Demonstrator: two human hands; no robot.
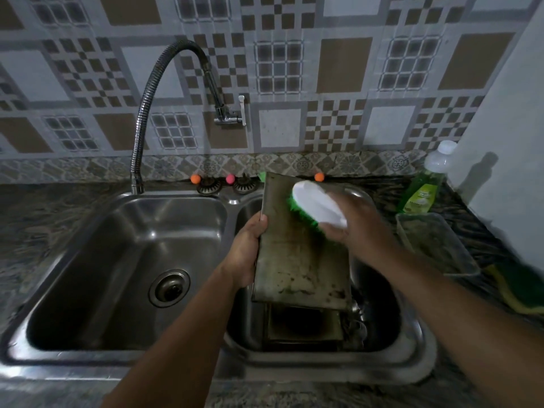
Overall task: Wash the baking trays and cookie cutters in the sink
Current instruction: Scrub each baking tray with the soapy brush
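Observation:
A stained metal baking tray (297, 260) is held tilted over the right basin of the double sink (412, 348). My left hand (245, 248) grips its left edge, thumb on top. My right hand (353, 222) holds a white scrubbing brush (318, 206) with green bristles, pressed against the tray's upper right part. Below the tray, in the right basin, lies another dark tray (303, 325) with some small metal pieces beside it, partly hidden.
The left basin (132, 260) has a drain at its middle, under a flexible faucet (147, 92). A green dish soap bottle (424, 184) and a clear plastic container (435, 245) stand on the right counter. A green-yellow cloth (518, 287) lies at the far right.

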